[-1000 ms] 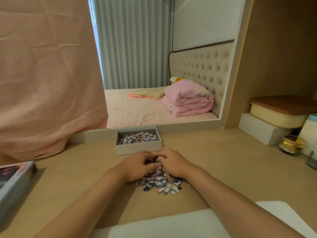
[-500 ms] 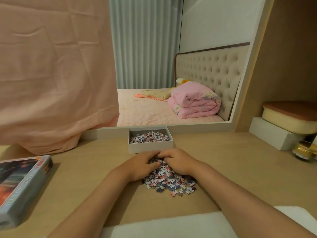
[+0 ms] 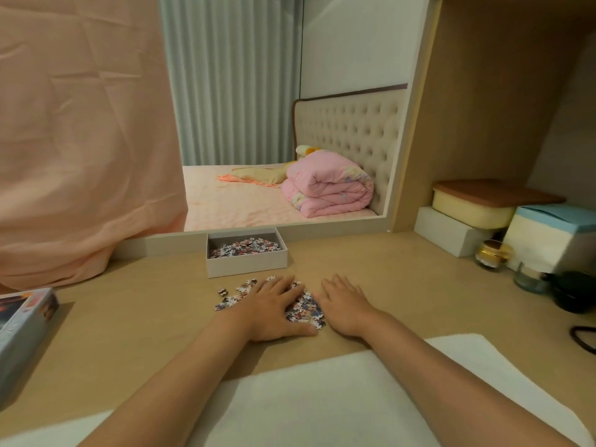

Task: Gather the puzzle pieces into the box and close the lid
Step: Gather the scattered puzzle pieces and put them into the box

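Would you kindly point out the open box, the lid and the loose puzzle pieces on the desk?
open box [image 3: 246, 266], head view, front wall.
lid [image 3: 22, 350], head view, grey side wall.
loose puzzle pieces [image 3: 306, 309], head view, middle of the heap.

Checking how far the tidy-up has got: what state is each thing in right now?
Box: open, partly filled.
Loose pieces: scattered on the desk, outside the box.
Lid: off, lying at the desk's left edge.
Left hand: flat on the pieces.
Right hand: flat beside the pile.
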Action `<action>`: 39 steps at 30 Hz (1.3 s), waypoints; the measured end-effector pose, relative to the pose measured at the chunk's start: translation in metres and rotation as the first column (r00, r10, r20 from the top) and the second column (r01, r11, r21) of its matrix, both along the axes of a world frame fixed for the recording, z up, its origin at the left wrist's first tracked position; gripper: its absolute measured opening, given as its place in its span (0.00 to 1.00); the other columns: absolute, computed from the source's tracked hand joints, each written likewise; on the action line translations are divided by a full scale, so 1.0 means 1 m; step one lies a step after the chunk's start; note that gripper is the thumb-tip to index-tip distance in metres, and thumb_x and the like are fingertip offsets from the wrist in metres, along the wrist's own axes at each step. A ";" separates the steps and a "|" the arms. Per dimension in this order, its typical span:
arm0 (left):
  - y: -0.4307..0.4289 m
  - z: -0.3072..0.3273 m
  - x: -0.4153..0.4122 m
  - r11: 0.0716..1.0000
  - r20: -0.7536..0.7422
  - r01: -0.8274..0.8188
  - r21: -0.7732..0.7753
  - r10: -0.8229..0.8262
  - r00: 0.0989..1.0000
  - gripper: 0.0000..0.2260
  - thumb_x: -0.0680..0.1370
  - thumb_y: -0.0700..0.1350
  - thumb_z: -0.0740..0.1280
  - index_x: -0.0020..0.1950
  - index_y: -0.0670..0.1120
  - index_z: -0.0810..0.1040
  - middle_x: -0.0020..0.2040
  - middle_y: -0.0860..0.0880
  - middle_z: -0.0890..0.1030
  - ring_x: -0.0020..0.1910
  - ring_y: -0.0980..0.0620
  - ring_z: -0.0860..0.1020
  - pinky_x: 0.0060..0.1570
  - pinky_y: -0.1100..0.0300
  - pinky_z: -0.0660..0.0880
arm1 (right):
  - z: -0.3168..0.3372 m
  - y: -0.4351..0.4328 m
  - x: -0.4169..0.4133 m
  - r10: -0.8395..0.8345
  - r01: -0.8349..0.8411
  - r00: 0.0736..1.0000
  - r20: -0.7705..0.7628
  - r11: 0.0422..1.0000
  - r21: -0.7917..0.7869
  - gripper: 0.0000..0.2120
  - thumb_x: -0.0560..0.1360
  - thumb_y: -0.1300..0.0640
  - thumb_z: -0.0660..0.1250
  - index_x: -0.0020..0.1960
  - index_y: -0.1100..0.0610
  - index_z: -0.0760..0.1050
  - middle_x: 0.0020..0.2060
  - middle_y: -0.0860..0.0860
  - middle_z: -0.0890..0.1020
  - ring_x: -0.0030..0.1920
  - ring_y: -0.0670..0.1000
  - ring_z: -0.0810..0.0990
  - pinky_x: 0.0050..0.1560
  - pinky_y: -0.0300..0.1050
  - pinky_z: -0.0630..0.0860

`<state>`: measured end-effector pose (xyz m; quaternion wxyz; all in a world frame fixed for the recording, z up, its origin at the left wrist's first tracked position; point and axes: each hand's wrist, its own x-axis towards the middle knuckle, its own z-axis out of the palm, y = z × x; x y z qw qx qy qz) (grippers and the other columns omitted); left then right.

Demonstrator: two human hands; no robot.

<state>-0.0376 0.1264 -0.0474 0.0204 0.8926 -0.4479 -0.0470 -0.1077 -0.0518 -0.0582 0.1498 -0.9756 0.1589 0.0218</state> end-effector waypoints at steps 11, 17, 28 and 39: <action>0.049 -0.006 0.024 0.976 -0.050 -0.120 -0.183 0.112 0.992 0.43 0.70 0.75 0.42 0.80 0.55 0.48 0.80 0.54 0.50 0.78 0.52 0.50 0.76 0.53 0.49 | 0.017 0.068 0.037 0.077 -0.245 0.946 0.314 0.804 0.542 0.21 0.83 0.57 0.56 0.75 0.56 0.67 0.73 0.52 0.70 0.73 0.51 0.68 0.72 0.45 0.64; 0.044 -0.003 0.017 0.995 0.024 -0.048 -0.086 0.050 0.998 0.47 0.69 0.79 0.51 0.80 0.55 0.46 0.81 0.55 0.46 0.79 0.52 0.46 0.77 0.49 0.45 | 0.017 0.037 0.040 -0.036 -0.220 0.935 0.354 0.724 0.654 0.16 0.82 0.63 0.60 0.66 0.54 0.78 0.65 0.50 0.79 0.67 0.50 0.75 0.71 0.51 0.68; 0.042 -0.009 0.020 0.976 0.039 -0.060 -0.208 0.069 0.997 0.42 0.71 0.75 0.46 0.80 0.55 0.50 0.80 0.55 0.52 0.78 0.54 0.50 0.76 0.53 0.48 | 0.008 0.034 0.026 0.212 -0.300 0.947 0.243 0.857 0.419 0.23 0.84 0.50 0.55 0.78 0.49 0.61 0.77 0.48 0.64 0.76 0.48 0.62 0.76 0.47 0.58; 0.049 -0.015 0.015 0.978 0.019 -0.121 -0.173 0.126 0.992 0.28 0.82 0.59 0.49 0.80 0.55 0.48 0.81 0.54 0.49 0.79 0.53 0.48 0.76 0.51 0.45 | -0.009 0.062 0.023 0.313 -0.318 0.937 0.155 0.948 0.011 0.33 0.83 0.38 0.46 0.81 0.54 0.44 0.81 0.53 0.47 0.80 0.51 0.41 0.79 0.51 0.44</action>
